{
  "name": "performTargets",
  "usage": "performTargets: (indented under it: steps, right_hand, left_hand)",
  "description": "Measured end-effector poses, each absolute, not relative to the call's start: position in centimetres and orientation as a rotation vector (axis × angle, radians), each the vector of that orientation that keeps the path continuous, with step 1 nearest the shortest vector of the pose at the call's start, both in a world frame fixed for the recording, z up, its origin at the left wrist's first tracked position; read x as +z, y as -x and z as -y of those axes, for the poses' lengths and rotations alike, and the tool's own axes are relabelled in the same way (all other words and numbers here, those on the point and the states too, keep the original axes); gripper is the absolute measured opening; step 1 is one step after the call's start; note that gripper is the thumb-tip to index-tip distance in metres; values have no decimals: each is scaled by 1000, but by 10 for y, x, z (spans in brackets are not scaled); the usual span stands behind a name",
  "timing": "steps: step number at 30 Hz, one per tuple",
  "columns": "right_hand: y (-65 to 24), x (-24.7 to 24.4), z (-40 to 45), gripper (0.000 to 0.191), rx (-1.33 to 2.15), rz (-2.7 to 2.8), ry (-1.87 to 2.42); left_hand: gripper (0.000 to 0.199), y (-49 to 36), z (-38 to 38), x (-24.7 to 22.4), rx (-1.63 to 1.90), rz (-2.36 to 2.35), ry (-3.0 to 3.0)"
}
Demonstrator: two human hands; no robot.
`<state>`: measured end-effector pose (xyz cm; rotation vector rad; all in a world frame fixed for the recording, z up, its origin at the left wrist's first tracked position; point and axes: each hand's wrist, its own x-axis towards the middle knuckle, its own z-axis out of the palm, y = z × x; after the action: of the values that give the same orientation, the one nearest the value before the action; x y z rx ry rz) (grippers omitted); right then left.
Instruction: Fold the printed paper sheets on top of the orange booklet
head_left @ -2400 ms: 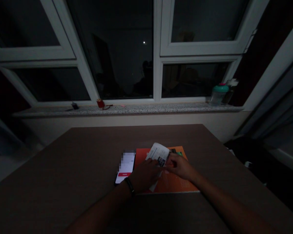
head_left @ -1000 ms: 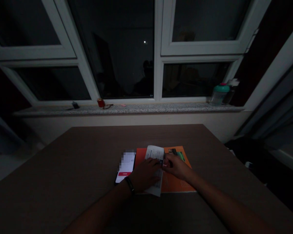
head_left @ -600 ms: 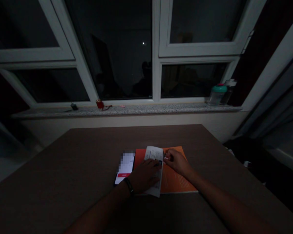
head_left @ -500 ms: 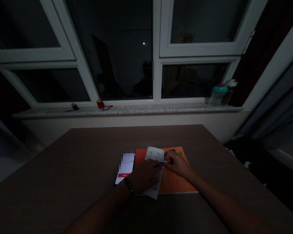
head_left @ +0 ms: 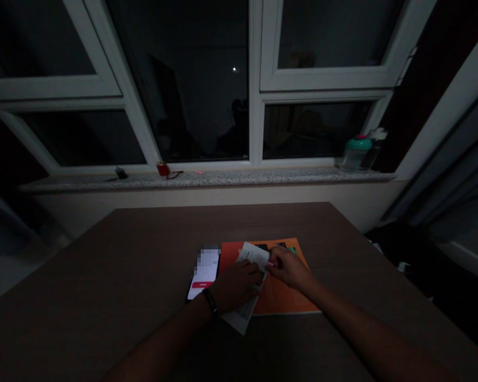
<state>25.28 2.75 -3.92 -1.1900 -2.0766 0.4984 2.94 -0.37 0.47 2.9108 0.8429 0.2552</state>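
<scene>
A white printed paper [head_left: 241, 319] lies tilted over an orange book [head_left: 281, 294]. My left hand [head_left: 239, 284], with a dark band on its wrist, is on the paper, its fingers curled round the paper's right edge. My right hand [head_left: 284, 265] is closed in a pinch at the paper's upper right edge, over the book; a small pinkish bit shows at its fingertips, too small to name. Left of the book lies a phone [head_left: 205, 270] with a lit screen and a red button.
All this rests on a brown table [head_left: 143, 249]. Behind it, a speckled windowsill [head_left: 231, 178] holds a small red jar [head_left: 163, 168], a small dark object [head_left: 120, 173] and a teal-lidded bottle [head_left: 356, 153] beside another bottle.
The paper has turned, its lower end swinging left and its top now slanting to the right. More of the book's top shows. Both hands stay in nearly the same places.
</scene>
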Motion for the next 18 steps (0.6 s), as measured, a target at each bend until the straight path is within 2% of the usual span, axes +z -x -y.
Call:
performTargets:
  steps: [11,18]
  right_hand:
    - [-259,-36,-40,15,297,1969,1338]
    - [-257,-34,-29,14,321,2137,1156]
  left_hand:
    - [16,-27,7,5,324,-859,-2805]
    - [23,-27,6,5,289,-842,-2827]
